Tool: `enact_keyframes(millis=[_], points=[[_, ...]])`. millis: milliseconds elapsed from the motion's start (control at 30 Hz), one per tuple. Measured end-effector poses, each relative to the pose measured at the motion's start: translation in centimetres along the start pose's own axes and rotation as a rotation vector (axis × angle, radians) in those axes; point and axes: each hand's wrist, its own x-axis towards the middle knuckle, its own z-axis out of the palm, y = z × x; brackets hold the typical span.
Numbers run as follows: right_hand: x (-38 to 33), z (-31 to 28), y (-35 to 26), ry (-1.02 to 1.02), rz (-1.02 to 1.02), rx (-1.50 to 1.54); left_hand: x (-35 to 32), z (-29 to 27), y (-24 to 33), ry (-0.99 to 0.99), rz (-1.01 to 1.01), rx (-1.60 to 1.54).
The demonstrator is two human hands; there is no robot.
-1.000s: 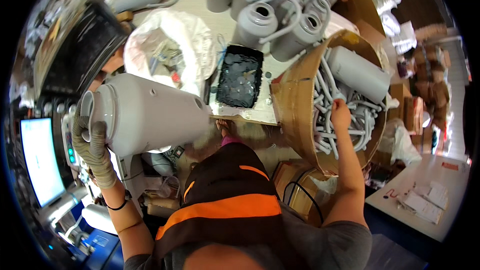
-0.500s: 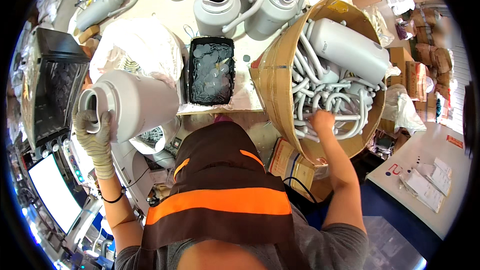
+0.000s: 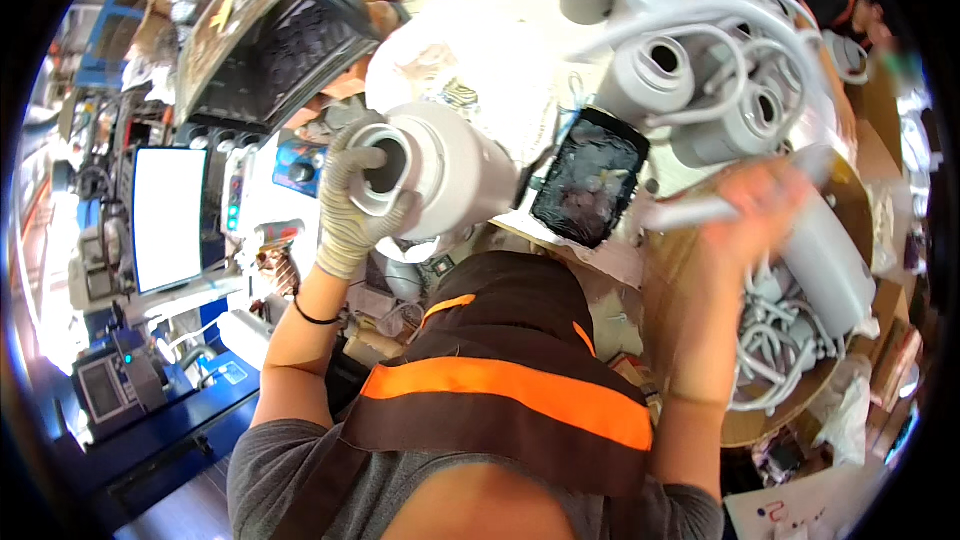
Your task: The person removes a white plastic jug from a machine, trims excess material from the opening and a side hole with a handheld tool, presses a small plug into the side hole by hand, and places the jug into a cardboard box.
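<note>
My left hand [image 3: 358, 202], in a knitted grey glove, grips the open mouth of a large white cylindrical jug body [image 3: 440, 175] and holds it on its side over the bench edge. My right hand [image 3: 752, 202] is bare and blurred with motion; it holds a curved white handle piece [image 3: 690, 210] above the round wooden basket [image 3: 700, 240]. The basket holds several more white handles [image 3: 785, 340] and another white jug body [image 3: 835, 265].
A black tray [image 3: 588, 180] with crumpled clear film lies on the bench between my hands. Several white jugs with handles [image 3: 700, 80] stand at the back. A dark open case [image 3: 270, 50], a lit screen [image 3: 168, 215] and machine controls are on the left.
My right hand has lifted out of the basket with a white handle and moved left. The jug in my left hand has swung up and toward the middle of the view.
</note>
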Motion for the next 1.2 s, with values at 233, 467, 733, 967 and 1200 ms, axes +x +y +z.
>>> enact_keyframes(millis=[233, 467, 733, 967, 1200], points=[[-4.1, 12.5, 14.9, -0.315, 0.62, -0.041, -3.5, -1.2, -1.2, 0.072, -0.04, -0.04], [-4.0, 14.2, 19.9, -0.515, 0.889, -0.177, -3.8, -1.2, -2.5, 0.118, -0.053, -0.022], [-3.0, 16.6, 20.9, -0.522, 1.062, -0.211, -3.3, -1.8, -3.2, 0.152, -0.097, -0.047], [-1.9, 17.0, 21.9, -0.465, 1.083, -0.258, -2.0, -2.6, -3.5, 0.09, -0.111, -0.038], [-2.3, 17.2, 23.5, -0.546, 1.125, -0.398, -1.4, -1.6, -3.9, 0.081, -0.082, -0.074]])
